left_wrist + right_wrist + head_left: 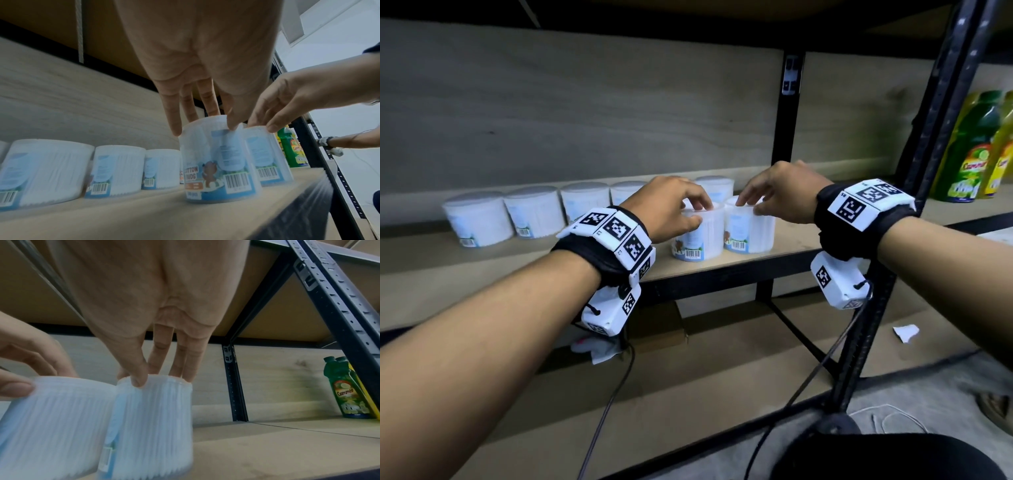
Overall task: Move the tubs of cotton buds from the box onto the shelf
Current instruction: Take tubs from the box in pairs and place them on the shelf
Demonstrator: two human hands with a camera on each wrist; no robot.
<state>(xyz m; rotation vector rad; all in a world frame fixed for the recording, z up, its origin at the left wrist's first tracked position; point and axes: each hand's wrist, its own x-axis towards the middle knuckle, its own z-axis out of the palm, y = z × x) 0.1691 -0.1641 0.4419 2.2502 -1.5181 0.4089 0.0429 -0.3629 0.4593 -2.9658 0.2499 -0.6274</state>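
Tubs: two cotton-bud tubs upright, side by side at the shelf (774,255) front edge.
Left hand (671,209): fingers grasp left tub (700,240) rim.
Right hand (784,195): fingers grasp right tub (751,231) rim.
Label: "COTTON BUDS", barcode.
Bottle (969,147): brand blurred.

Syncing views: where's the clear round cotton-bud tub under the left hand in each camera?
Head: the clear round cotton-bud tub stands centre, at the shelf's front edge, left of the pair.
Left wrist: centre, bear label facing, fingertips on its rim.
Right wrist: far left, label hidden.
Shared landmark: green bottle with the yellow label, at the right in each.
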